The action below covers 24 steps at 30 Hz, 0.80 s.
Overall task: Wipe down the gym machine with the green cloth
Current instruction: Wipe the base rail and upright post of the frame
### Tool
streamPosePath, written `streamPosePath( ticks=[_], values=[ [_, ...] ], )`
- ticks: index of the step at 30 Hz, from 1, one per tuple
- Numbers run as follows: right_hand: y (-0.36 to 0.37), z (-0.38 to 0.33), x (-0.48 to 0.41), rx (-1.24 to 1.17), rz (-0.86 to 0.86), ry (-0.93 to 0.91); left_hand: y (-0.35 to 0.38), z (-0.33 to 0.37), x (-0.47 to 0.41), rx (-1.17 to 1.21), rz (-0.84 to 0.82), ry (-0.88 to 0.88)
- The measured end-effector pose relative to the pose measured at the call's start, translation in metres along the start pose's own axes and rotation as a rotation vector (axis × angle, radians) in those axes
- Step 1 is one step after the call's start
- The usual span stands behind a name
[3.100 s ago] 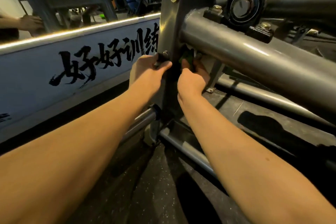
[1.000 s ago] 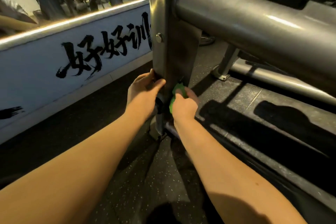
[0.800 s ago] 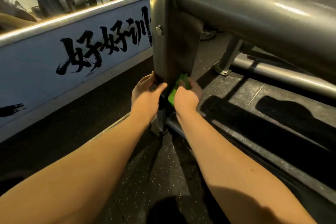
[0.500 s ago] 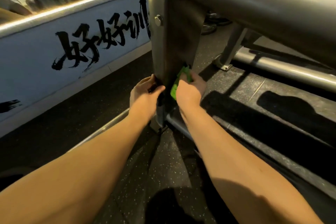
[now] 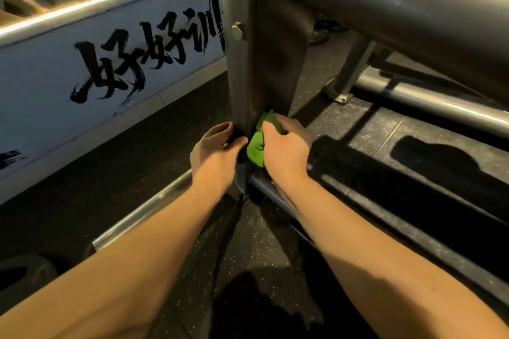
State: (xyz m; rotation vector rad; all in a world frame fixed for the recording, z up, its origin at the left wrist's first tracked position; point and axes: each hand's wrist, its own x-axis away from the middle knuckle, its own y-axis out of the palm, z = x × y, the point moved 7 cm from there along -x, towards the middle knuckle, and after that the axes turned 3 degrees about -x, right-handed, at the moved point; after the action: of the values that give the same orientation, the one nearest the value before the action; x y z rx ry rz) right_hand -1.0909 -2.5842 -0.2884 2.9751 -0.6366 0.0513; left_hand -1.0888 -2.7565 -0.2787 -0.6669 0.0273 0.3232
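Right hand [image 5: 286, 151]: fingers [image 5: 286, 121] curled over the top of the green cloth [image 5: 255, 147], thumb clamped on its near side, so the cloth is bunched and gripped. The cloth is pressed against the near right face of the upright post [image 5: 256, 63], low down, just above where the post meets the base. Left hand [image 5: 213, 158]: its fingers wrap the post's left edge at the same height, thumb across the near corner, gripping the post. There is something dark under the thumb; I cannot tell what. The two hands are just beside each other with only the post's corner and the cloth between them. Both forearms are bare and run in from the bottom of the head view. The post is part of the gym machine [image 5: 399, 16], grey metal with a hex bolt [image 5: 239, 31] on its left face higher up. A thick horizontal tube joins it at the top right. A thinner tube [image 5: 429, 103] runs low on the right, with a foot bracket [image 5: 338, 94] near its end. Another floor-level tube [image 5: 143, 216] runs out to the left from the post's base. The floor [image 5: 248, 242] is dark speckled rubber, with a black moulded mat [image 5: 413, 173] on the right. At left is a white wall panel [image 5: 41, 107] with black brush lettering and a lit strip along its top edge.
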Motion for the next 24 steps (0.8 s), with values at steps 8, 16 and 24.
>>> streamPosePath(
  ticks=[8, 16, 24],
  values=[
    [0.008, 0.022, 0.003, 0.045, -0.041, 0.014, 0.002, -0.001, -0.001, -0.027, 0.000, 0.000],
    [-0.001, -0.002, -0.030, -0.227, 0.209, 0.029, 0.004, -0.008, -0.007, 0.096, -0.018, -0.055],
    [0.016, 0.099, 0.034, 0.344, -0.350, 0.061, 0.007, -0.005, -0.011, 0.069, -0.072, -0.067]
  ],
)
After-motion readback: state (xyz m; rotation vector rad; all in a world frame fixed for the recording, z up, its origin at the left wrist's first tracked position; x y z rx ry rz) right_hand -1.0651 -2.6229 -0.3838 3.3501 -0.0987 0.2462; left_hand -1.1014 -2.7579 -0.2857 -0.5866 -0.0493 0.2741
